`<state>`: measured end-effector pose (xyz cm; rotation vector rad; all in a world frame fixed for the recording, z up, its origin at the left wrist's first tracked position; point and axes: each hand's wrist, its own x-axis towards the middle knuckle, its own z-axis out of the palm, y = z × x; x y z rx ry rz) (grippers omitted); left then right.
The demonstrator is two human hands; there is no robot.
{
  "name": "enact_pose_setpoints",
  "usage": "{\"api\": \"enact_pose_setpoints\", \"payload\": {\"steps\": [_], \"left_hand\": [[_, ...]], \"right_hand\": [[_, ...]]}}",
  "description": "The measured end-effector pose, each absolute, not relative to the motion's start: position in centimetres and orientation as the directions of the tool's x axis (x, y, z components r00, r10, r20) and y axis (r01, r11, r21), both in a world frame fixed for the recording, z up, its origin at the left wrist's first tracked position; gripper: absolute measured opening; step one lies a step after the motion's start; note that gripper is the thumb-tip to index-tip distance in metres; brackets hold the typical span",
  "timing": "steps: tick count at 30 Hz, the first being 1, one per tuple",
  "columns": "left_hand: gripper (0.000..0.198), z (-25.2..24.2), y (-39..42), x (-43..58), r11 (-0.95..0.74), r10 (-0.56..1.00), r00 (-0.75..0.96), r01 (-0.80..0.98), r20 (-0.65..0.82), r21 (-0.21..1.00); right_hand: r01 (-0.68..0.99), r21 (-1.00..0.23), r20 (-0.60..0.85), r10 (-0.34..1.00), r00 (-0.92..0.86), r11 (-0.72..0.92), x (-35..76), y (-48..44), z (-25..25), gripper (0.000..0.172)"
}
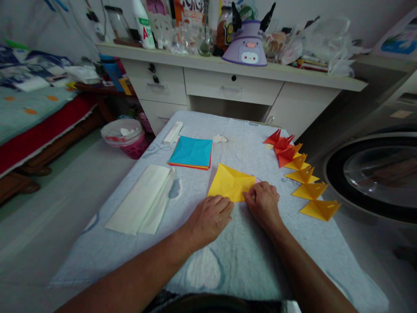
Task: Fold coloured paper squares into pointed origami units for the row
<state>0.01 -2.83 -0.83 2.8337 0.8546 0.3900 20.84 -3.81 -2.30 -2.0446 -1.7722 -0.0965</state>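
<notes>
A yellow sheet of origami paper point(230, 180) with crease lines lies on the table in front of me. My left hand point(213, 215) is at its near left edge, fingers curled and pressed together on the paper. At the near right corner, my right hand point(263, 200) pinches the edge between thumb and fingers. Beyond the left hand is a stack of square paper point(191, 152), blue on top with red and yellow edges below. Folded paper pieces stand in a row to the right, several yellow point(311, 190) and some red point(283, 148).
A folded pale cloth or paper point(143, 200) lies left on the cloth-covered table point(202, 269), and a small white box point(173, 132) sits at the far left. Behind stands a cluttered desk point(228, 89). A pink waste bin point(130, 139) and a washing machine point(374, 169) flank the table.
</notes>
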Motion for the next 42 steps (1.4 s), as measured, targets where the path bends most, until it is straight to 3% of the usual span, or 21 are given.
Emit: {"api": "enact_pose_setpoints", "payload": {"steps": [5,9,13,18,30,42], "left_hand": [[0.031,-0.9,-3.6,0.4,-0.806,0.591,0.782,0.563,0.197,0.186],[0.033,-0.5,-3.8,0.6,-0.802,0.597,0.780,0.574,0.188,0.166],[0.036,-0.2,-3.9,0.7,-0.789,0.614,0.766,0.593,0.191,0.161],[0.027,-0.1,-4.2,0.5,-0.766,0.643,0.744,0.631,0.180,0.125],[0.017,0.3,-5.3,-1.3,-0.664,0.741,0.656,0.747,0.146,0.014],[0.023,0.5,-5.7,-3.1,-0.620,0.776,0.619,0.784,0.124,-0.030]], "right_hand": [[0.965,-0.260,0.401,0.914,0.065,0.046,20.4,-4.1,-2.0,0.014],[0.954,-0.264,0.341,0.939,-0.046,0.143,19.6,-4.3,-1.7,0.014],[0.970,-0.226,0.291,0.956,-0.024,0.093,18.9,-4.4,-1.5,0.028],[0.984,-0.177,0.266,0.964,0.021,0.027,18.6,-4.4,-1.3,0.033],[0.979,-0.196,0.220,0.970,0.105,-0.062,20.2,-4.3,-1.4,0.044],[0.963,-0.208,0.126,0.971,0.202,-0.173,23.4,-4.4,-1.4,0.074]]}}
